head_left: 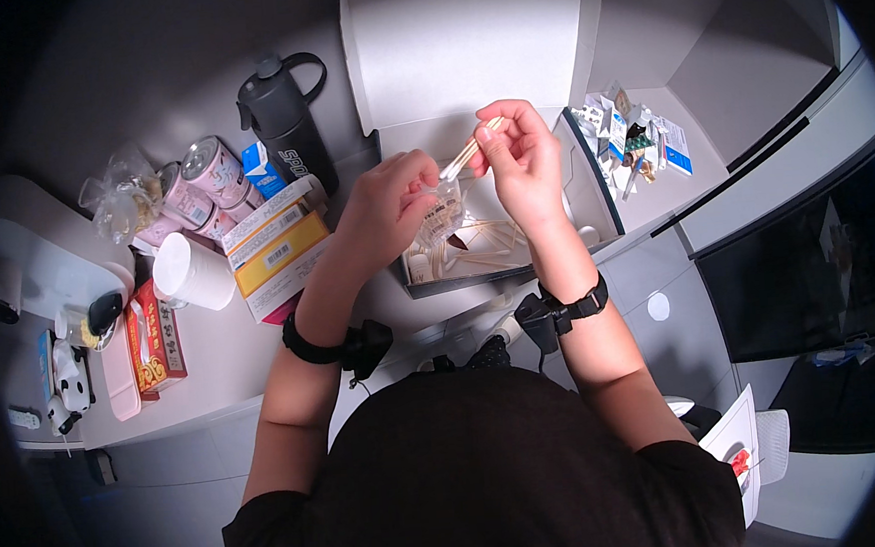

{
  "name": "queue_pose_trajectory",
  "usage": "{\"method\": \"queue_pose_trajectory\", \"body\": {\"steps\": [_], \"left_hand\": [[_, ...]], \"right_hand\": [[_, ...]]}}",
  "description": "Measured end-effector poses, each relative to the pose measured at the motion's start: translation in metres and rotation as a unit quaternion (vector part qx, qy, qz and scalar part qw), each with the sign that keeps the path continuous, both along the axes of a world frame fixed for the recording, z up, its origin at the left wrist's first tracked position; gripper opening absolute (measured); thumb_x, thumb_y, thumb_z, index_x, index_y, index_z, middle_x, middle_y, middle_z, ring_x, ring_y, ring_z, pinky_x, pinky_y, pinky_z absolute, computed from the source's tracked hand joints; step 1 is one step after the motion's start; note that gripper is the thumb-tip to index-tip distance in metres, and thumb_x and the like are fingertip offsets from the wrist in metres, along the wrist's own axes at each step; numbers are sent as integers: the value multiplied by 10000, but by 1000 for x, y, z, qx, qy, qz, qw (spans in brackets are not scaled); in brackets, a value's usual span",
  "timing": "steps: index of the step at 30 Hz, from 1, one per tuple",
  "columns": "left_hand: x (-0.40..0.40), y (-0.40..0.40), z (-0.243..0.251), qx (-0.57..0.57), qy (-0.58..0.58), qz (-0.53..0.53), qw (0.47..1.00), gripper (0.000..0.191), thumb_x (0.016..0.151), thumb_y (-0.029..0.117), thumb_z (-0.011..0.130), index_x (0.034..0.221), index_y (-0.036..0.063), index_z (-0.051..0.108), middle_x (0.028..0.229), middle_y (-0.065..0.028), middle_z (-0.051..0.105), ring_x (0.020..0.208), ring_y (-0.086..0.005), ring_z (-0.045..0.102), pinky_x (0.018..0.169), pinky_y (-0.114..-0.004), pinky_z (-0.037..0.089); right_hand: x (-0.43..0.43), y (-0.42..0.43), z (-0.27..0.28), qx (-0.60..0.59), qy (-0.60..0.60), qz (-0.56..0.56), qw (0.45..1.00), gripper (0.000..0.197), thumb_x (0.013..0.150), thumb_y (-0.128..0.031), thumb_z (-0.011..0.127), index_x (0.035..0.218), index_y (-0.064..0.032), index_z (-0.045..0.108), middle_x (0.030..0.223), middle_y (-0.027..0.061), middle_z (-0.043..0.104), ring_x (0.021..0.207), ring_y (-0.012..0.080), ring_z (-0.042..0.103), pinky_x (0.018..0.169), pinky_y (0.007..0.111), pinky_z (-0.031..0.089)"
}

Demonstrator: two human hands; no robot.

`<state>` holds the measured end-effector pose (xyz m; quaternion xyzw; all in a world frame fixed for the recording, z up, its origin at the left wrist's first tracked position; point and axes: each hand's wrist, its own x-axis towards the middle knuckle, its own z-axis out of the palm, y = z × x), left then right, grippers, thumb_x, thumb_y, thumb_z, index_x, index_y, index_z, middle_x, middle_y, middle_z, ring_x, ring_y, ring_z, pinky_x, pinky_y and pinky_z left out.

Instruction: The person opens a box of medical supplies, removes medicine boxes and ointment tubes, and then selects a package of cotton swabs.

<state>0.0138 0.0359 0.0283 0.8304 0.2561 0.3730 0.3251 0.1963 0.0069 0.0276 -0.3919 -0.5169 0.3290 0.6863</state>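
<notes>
My left hand (390,205) holds a small clear plastic bag (441,214) of cotton swabs by its upper edge. Between the thumb and fingers of my right hand (508,145) is a small bundle of cotton swabs (468,153), their white tips pointing down at the mouth of the bag. Both hands are above an open cardboard box (483,274) with a white inside and a dark outer edge, its lid raised at the back. Loose cotton swabs (491,236) lie scattered on the bottom of the box, and a small white bottle (420,265) is in its near left corner.
Left of the box stand a dark sports bottle (289,124), stacked cartons (282,257), pink cans (213,167), a white cup (193,273) and a red box (157,339). Medicine packs and blister sheets (632,137) are heaped right of it. The counter's front edge (425,323) runs near my forearms.
</notes>
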Motion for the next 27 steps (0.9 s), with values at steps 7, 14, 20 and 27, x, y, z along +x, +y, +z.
{"method": "queue_pose_trajectory", "body": {"steps": [7,14,20,27], "left_hand": [[0,1,-2,-6,-7,2,1000,162,811,-42,624,922,-3,513,793,-49,520,732,-79,479,661,-227,450],[2,0,-1,-6,-5,5,1000,178,779,-27,623,908,9,505,783,-120,553,673,-205,549,634,-301,475],[1,0,-4,-22,-25,-8,999,141,814,-57,623,887,7,520,779,0,480,708,-43,441,617,-189,419],[2,1,-6,4,-30,12,999,139,817,-34,648,881,15,535,760,-3,493,678,-46,453,596,-193,416]], "right_hand": [[1,1,0,4,29,27,999,111,941,15,545,1049,1,521,742,20,574,620,58,546,557,198,455],[2,1,-3,-13,5,12,1000,123,948,1,541,1071,7,541,786,60,621,624,82,569,569,212,475],[1,1,-3,-15,-41,-14,999,115,951,-2,537,1065,6,539,751,51,611,617,80,567,566,212,477],[1,2,-4,-30,-6,19,999,125,950,1,539,1075,-1,534,735,26,590,619,64,547,556,203,456]]}}
